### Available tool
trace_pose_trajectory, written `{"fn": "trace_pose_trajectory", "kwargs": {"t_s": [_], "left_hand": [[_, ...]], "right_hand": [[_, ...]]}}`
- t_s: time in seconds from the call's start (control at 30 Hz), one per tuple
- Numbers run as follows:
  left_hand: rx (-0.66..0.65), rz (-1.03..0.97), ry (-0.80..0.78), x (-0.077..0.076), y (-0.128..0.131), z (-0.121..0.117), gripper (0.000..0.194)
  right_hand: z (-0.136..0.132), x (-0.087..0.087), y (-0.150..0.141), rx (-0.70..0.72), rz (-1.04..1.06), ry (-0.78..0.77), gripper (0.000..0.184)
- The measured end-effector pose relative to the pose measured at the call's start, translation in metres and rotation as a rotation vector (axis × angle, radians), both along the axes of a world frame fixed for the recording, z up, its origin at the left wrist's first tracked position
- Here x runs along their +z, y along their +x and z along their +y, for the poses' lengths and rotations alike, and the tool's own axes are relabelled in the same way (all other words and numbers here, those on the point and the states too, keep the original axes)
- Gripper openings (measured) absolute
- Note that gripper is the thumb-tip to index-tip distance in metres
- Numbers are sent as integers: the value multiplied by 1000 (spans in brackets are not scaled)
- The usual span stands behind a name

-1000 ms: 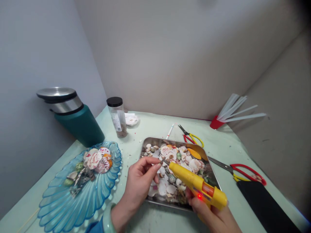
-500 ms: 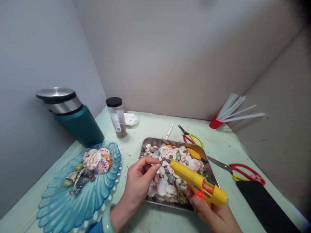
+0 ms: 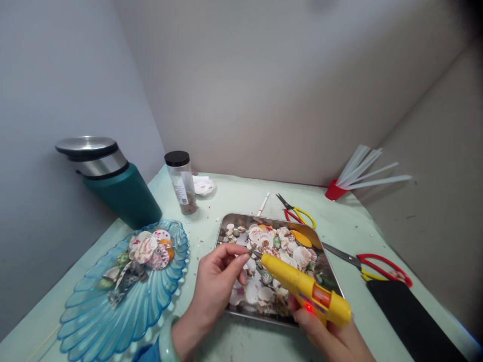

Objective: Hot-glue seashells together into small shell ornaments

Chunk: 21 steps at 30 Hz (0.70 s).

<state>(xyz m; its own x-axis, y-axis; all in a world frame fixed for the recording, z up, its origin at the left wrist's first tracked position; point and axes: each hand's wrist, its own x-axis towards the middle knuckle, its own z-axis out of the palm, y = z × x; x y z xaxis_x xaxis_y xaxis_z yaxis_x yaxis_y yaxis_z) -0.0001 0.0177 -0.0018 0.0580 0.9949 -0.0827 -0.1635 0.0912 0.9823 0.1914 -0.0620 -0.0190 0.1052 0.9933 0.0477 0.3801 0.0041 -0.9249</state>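
Note:
My right hand (image 3: 326, 327) is wrapped round a yellow hot glue gun (image 3: 302, 281), whose red light glows. The gun's nozzle points left and meets a small dark piece (image 3: 252, 250), perhaps a shell, pinched between the thumb and fingertips of my left hand (image 3: 222, 276). The piece is too small to name surely. Both hands are over the near part of a metal tray (image 3: 224, 226) full of shells (image 3: 302, 255), white, patterned and greenish. To the left, a blue scalloped glass dish (image 3: 143, 322) holds a cluster of shells (image 3: 145, 250) stuck or piled together.
A teal bottle (image 3: 116, 193) and a black-lidded jar (image 3: 181, 183) stand at the back left. Behind the tray lie a marker (image 3: 263, 203) and small scissors (image 3: 296, 211). To the right are larger scissors (image 3: 377, 266), a black flat object (image 3: 411, 317) and a red cup (image 3: 335, 190) of glue sticks (image 3: 362, 166).
The glue gun has shifted slightly left and down, its nozzle now against the small piece. My left hand has stayed almost still, still pinching it.

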Motion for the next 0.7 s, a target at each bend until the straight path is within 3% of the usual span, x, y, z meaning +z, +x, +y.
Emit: {"fn": "trace_pose_trajectory", "kwargs": {"t_s": [0.7], "left_hand": [[-9,29,-23,-1,0,-1,17]], "right_hand": [[2,5,-3,-6,6,22,40]]}}
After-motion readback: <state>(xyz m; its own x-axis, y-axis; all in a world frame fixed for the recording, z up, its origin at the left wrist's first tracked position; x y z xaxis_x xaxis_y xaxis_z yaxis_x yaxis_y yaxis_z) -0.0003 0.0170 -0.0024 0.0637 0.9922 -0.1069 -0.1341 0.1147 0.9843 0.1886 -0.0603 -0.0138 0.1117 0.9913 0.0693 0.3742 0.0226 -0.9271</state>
